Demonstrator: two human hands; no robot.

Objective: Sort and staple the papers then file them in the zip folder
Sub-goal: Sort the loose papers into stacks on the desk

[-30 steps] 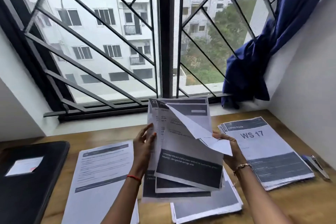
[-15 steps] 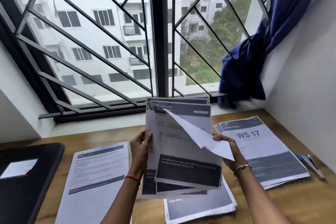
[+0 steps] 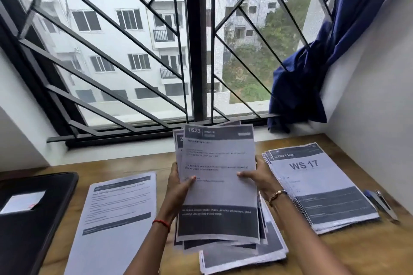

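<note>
Paper, grey-printed with dark bands, makes up the held sheaf (image 3: 218,185). It stands nearly upright above the wooden table (image 3: 368,252), with its long axis running up and away from the person. The top sheet is headed 1623. The left hand (image 3: 178,185) grips the sheaf's left edge, thumb across the front. The right hand (image 3: 259,177) grips the right edge in the same way. Both hands grasp the one sheaf, so neither is free.

Three stacks lie flat on the table:
- The left pile (image 3: 118,219) lies near the left hand, on its outer side.
- The WS 17 pile (image 3: 321,196) lies just beside the right hand, its long axis angled off to the right.
- The lower pile (image 3: 245,259) lies directly under the sheaf and is partly hidden by it.

The black zip folder (image 3: 33,230) lies at the far left, well apart from the right hand. A blue and metal tool (image 3: 383,204), probably the stapler, lies beyond the WS 17 pile.

Judgement: sorting is in hand, and stapling and filing are not yet begun. The next placement turns on which side the sheet belongs. The left hand is nearer the left pile and the folder, and the right hand is nearer the WS 17 pile and the tool. The left pile's heading is too blurred to read.
</note>
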